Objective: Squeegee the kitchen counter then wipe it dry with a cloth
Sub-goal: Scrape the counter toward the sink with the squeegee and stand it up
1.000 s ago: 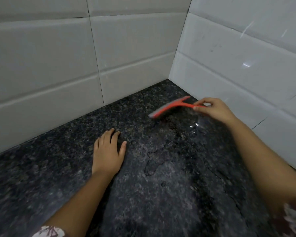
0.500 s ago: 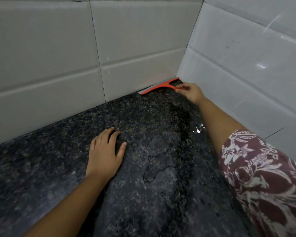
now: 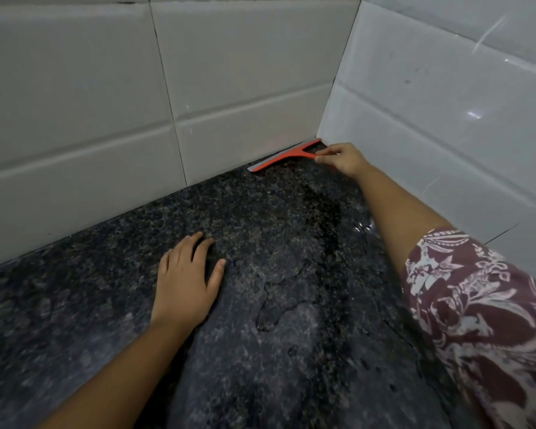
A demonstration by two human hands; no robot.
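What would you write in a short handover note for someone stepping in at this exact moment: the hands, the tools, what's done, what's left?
Right hand: grips the red squeegee by its handle, blade on the counter along the back wall, in the corner.
Left hand: flat on the counter, holding nothing.
Done: squeegee placed for a pull.
Left: water pool lies mid-counter; pull it off, then wipe dry. No cloth in view.

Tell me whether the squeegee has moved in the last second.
Yes. The squeegee went from mid-counter back into the corner, against the back wall tiles.
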